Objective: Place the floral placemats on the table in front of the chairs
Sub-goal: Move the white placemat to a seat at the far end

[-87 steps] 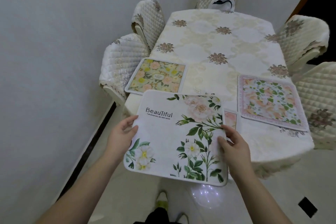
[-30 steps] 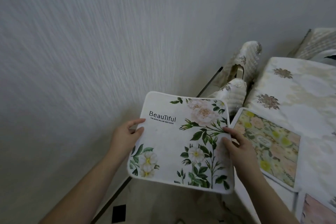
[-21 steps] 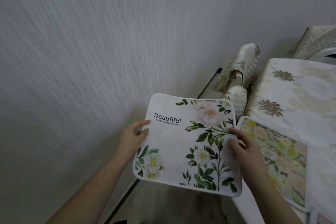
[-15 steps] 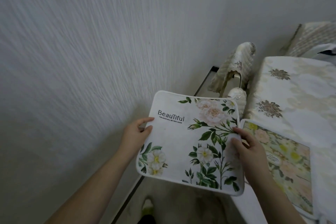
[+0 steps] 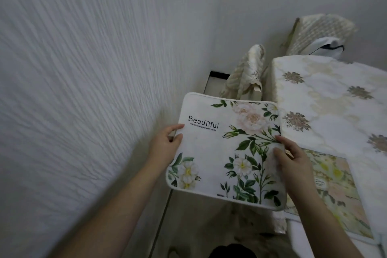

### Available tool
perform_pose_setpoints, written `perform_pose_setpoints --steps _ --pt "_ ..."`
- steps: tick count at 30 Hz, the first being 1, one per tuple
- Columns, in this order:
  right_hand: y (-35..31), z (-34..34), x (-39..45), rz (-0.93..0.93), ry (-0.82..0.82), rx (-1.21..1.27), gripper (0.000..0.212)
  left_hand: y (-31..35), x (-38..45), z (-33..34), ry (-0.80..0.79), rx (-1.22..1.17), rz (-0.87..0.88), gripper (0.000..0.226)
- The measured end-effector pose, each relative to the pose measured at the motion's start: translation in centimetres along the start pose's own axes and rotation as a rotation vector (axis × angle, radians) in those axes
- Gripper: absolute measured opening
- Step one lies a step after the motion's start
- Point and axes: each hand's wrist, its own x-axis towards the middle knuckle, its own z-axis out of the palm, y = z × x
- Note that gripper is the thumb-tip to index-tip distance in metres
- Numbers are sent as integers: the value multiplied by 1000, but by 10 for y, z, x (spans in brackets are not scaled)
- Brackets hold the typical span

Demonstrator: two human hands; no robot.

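A white floral placemat [image 5: 226,148], printed with the word "BeauTiful" and with pale roses and green stems, is held flat and face up in the air between a textured white wall [image 5: 83,69] and a dining table [image 5: 326,98]. Its left edge is pinched by the left hand [image 5: 165,144], thumb laid on the printed face and fingers curled beneath; its right edge is gripped the same way by the right hand [image 5: 293,161], thumb on top among the printed leaves and the other fingers tucked under the mat. Both forearms are seen reaching in from the lower edge of the head view. The mat's right side is seen over the table's near left edge, and it is not resting on the surface. The table is covered by a cream cloth patterned with brown flower medallions. A second placemat [image 5: 335,190], in yellow, pink and green blossoms, is seen lying flat on the cloth just beside and partly behind the right hand. A chair [image 5: 245,75] in a quilted cream cover is drawn up to the table's left side beyond the held mat, and another quilted chair [image 5: 322,29] is set at the far end, with a white object with a dark line [image 5: 326,46] lying against it. Pale floor and a dark strip along the base of the wall are visible below the mat
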Motion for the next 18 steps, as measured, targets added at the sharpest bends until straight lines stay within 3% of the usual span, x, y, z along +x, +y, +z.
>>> perform_pose_setpoints --steps 18 --pt "-6 20 132 118 190 92 28 35 182 93 -132 -39 2 17"
